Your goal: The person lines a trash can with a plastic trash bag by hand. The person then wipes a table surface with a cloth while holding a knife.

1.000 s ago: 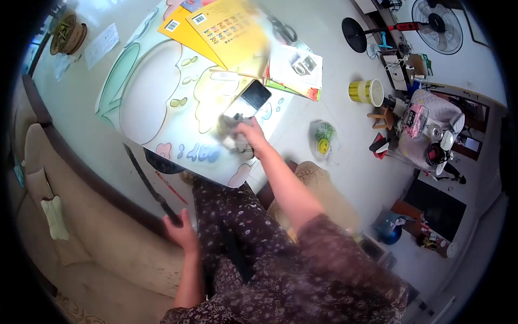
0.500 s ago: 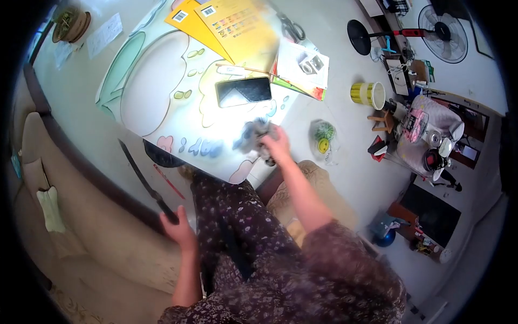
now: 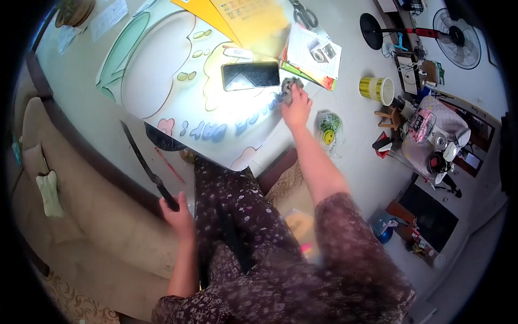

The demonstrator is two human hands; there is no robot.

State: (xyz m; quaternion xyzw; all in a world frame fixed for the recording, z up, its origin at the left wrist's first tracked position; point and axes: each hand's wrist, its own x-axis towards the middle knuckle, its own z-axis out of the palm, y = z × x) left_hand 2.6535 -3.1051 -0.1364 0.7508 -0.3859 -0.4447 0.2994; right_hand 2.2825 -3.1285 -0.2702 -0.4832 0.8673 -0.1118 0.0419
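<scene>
A long dark knife (image 3: pixel 141 156) with a black handle is gripped in my left hand (image 3: pixel 178 213), its thin blade pointing up and away past the table's left corner. My right hand (image 3: pixel 297 110) is closed around a crumpled grey rag (image 3: pixel 290 89) and presses it to the right edge of the printed tabletop (image 3: pixel 145 81). Just left of the rag lies a black-screened phone (image 3: pixel 251 76). Beyond it are a small white stick-shaped item (image 3: pixel 238 53) and a stack of papers and booklets (image 3: pixel 310 56).
Yellow-orange folders (image 3: pixel 251 21) and scissors (image 3: pixel 305 15) lie at the table's far side. A bagged green item (image 3: pixel 328 123) sits right of my arm. A striped bin (image 3: pixel 376 89), wooden stool (image 3: pixel 387 117) and fan (image 3: pixel 456 38) stand farther right. A beige sofa (image 3: pixel 86 183) runs along the left.
My right hand has moved away from me and right with the rag, from near the table's front to beside the phone. My left hand still holds the knife, nearly unmoved.
</scene>
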